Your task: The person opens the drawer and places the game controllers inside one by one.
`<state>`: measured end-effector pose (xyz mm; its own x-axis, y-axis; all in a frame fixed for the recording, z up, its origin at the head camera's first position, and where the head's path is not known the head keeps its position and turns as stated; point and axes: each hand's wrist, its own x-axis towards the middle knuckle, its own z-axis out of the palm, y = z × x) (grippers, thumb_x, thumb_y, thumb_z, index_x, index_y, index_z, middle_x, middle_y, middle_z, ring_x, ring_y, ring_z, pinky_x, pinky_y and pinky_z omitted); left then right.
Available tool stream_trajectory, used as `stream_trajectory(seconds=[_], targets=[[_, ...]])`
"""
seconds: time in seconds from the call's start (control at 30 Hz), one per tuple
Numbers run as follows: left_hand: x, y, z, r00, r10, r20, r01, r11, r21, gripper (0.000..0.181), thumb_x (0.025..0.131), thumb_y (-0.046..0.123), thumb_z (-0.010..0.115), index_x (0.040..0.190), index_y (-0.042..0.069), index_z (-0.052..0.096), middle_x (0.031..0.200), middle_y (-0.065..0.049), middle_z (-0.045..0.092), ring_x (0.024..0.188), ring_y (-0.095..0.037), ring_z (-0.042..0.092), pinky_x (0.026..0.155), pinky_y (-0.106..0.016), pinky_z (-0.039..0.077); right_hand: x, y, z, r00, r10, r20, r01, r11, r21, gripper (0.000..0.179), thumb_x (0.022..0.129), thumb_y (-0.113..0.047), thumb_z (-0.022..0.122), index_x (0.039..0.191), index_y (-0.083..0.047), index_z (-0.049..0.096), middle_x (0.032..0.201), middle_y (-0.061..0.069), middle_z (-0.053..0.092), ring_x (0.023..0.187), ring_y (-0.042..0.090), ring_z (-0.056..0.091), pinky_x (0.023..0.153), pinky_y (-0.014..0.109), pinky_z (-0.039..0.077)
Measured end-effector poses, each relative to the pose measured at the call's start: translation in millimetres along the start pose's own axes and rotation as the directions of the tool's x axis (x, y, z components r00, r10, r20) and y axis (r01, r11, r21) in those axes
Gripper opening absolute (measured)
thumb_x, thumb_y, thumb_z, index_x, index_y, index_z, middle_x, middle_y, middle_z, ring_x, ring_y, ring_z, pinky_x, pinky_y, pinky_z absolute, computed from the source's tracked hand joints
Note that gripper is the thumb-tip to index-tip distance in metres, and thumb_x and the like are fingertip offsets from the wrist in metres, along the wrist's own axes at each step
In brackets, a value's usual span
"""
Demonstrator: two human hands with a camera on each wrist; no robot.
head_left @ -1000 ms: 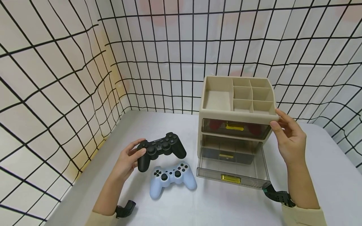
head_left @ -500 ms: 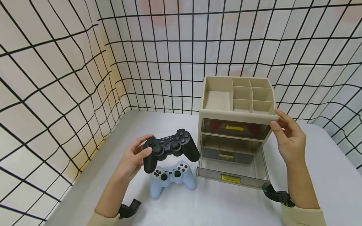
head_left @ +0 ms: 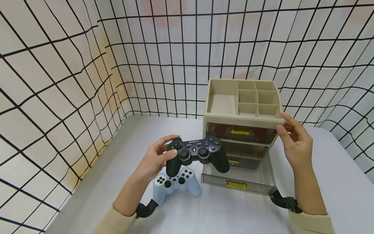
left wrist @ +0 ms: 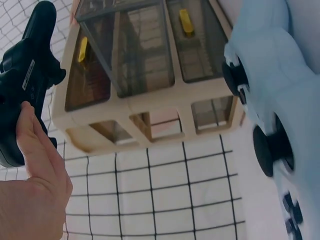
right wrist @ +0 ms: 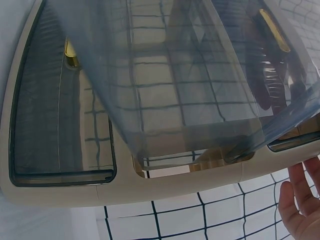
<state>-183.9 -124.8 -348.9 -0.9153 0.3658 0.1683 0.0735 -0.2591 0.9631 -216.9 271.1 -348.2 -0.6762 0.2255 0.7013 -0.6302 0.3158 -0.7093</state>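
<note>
A black game controller [head_left: 194,150], marked SONY, is held up by its left grip between the thumb and fingers of my left hand [head_left: 156,159]. It hangs in front of the beige desktop organizer [head_left: 243,117], overlapping the left part of the pulled-out clear drawer [head_left: 211,180]. Beneath it, a light blue game controller [head_left: 191,187] lies on the table, partly covered in the head view. My right hand [head_left: 298,148] holds the organizer's upper right front corner, thumb on the front and index finger by the top edge. Its fingertips [right wrist: 287,197] show at the organizer's edge in the right wrist view.
Above the pulled-out drawer is a closed smoky drawer [head_left: 217,130] with a yellow handle and reddish contents. Open compartments [head_left: 248,96] top the organizer. A black grid on white cloth [head_left: 163,58] stands behind and at the sides of the white table [head_left: 128,143].
My left hand has carried the black controller rightward, from the table's left side to before the organizer. The right hand keeps its place at the corner. The head view has shifted slightly.
</note>
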Motion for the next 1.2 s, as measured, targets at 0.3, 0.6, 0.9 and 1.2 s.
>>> stream_trajectory(seconds=[0.3, 0.6, 0.9, 1.2], targets=[[19.3, -4.6, 22.7, 0.996, -0.066, 0.056, 0.065, 0.998, 0.022, 0.063, 0.086, 0.014, 0.071, 0.141, -0.001, 0.044, 0.107, -0.016, 0.056, 0.086, -0.022, 0.065, 0.075, -0.04, 0.056, 0.2, 1, 0, 1.0, -0.009, 0.008, 0.009, 1.0, 0.022, 0.04, 0.093, 0.007, 0.059, 0.132, -0.001, 0.059, 0.105, -0.008, 0.064, 0.096, 0.007, 0.057, 0.077, 0.013, 0.044], [38.2, -9.4, 37.7, 0.985, -0.124, 0.12, 0.116, 0.991, 0.072, 0.063, 0.087, 0.017, 0.072, 0.143, 0.005, 0.046, 0.111, -0.018, 0.058, 0.087, -0.022, 0.066, 0.076, -0.04, 0.056, -0.8, 2, 0, 1.0, 0.008, 0.011, -0.008, 1.0, -0.018, 0.041, 0.093, 0.007, 0.058, 0.133, -0.001, 0.058, 0.108, -0.009, 0.063, 0.097, 0.008, 0.057, 0.078, 0.013, 0.045], [50.0, -11.8, 54.7, 0.981, -0.172, 0.091, 0.153, 0.971, 0.185, 0.055, 0.09, 0.012, 0.068, 0.142, 0.012, 0.05, 0.098, -0.011, 0.053, 0.076, -0.018, 0.061, 0.071, -0.035, 0.055, -1.6, 2, -1, 1.0, 0.025, 0.005, -0.025, 0.998, -0.051, 0.042, 0.093, 0.007, 0.059, 0.134, -0.002, 0.058, 0.107, -0.011, 0.062, 0.097, 0.007, 0.057, 0.078, 0.013, 0.045], [54.6, -10.7, 69.1, 0.986, -0.152, 0.07, 0.119, 0.931, 0.346, 0.051, 0.088, 0.024, 0.074, 0.136, 0.024, 0.056, 0.094, -0.004, 0.047, 0.077, -0.016, 0.046, 0.062, -0.028, 0.042, -1.5, 1, -2, 1.0, 0.025, 0.003, -0.025, 0.998, -0.064, 0.042, 0.093, 0.007, 0.059, 0.134, -0.003, 0.058, 0.108, -0.011, 0.062, 0.098, 0.007, 0.057, 0.078, 0.013, 0.045]])
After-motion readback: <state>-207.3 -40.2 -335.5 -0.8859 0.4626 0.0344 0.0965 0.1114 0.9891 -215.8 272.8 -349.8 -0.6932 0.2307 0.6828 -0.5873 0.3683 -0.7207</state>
